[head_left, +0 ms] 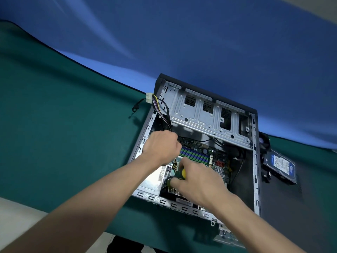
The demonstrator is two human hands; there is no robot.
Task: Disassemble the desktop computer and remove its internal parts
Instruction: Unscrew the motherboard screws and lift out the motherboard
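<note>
An open desktop computer case (255, 161) lies on its side on a green mat. Its motherboard (217, 159) with blue and green memory slots shows inside. My right hand (198, 181) grips a green and yellow screwdriver (179, 175) over the board's near left part. My left hand (161, 146) reaches into the case's left side with curled fingers; what it holds is hidden. A white power connector (149, 98) on coloured wires hangs over the case's far left wall.
The green mat (63, 125) covers the table, with a blue cloth (182, 42) behind it. A removed hard drive (280, 166) lies right of the case beside a small fan (264, 141) and a dark side panel (291, 207). A black cable (135, 107) lies left of the case.
</note>
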